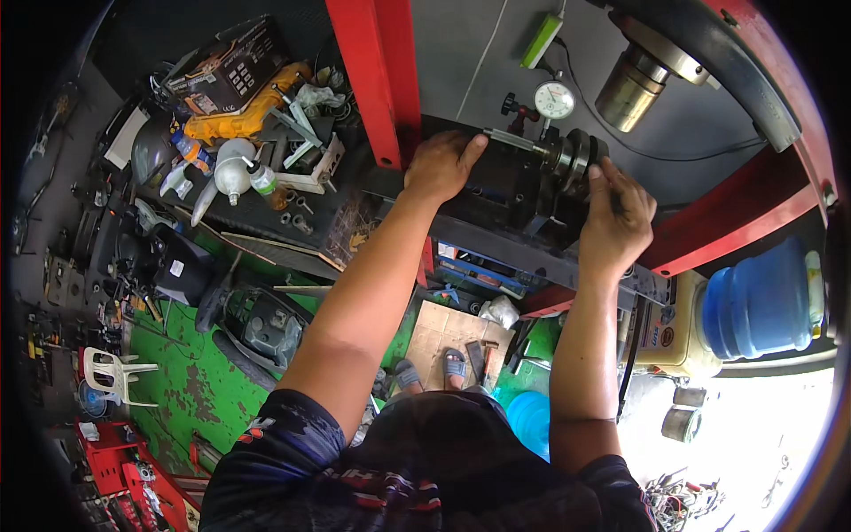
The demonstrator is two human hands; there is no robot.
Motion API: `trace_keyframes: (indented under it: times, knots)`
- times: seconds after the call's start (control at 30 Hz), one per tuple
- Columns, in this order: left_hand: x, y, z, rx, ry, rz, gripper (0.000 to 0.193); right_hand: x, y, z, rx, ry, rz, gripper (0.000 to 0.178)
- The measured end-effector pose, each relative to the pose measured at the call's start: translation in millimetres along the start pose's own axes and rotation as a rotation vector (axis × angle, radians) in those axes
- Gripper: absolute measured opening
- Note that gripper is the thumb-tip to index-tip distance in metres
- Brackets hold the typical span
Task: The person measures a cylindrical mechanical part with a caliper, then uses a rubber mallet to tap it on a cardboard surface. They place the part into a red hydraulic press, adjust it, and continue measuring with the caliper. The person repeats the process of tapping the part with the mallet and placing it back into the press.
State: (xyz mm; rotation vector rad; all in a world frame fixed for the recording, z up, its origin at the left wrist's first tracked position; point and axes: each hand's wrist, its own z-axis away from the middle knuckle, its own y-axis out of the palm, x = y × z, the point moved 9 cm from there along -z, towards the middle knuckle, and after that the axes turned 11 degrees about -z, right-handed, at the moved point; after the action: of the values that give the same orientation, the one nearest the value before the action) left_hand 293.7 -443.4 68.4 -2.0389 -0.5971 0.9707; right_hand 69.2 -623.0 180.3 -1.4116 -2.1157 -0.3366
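A metal crankshaft [576, 160] with round dark webs lies across a black bench fixture [496, 182]. Its slim shaft points left, and the webs are at the right. My left hand [441, 167] is closed at the slim shaft's left end, thumb along it, other fingers partly hidden. With bent fingers, my right hand [618, 217] grips the right side of the crankshaft beside the webs. Just behind the shaft stands a dial gauge [554, 100] with a white face, next to a dark clamp knob [511, 105]. Where its tip touches is hidden.
Red frame posts [377, 80] flank the bench, and a thick metal cylinder [631, 89] hangs at upper right. A side table at left bears a carton [232, 71], bottles and tools. A blue water jug [758, 297] stands at right. A hammer [488, 355] lies near my feet.
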Motion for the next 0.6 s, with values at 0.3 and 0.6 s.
trace_keyframes:
  times: [0.3,0.6]
  knots:
    - [0.3,1.0,0.7,-0.026,0.006,-0.005,0.081,2.1,-0.1,-8.2,0.0,-0.025,0.002,0.018]
    - [2.2,1.4,1.7,0.022,-0.015,-0.031,0.08,17.7,-9.3,-10.8,-0.01,0.01,-0.035,0.017]
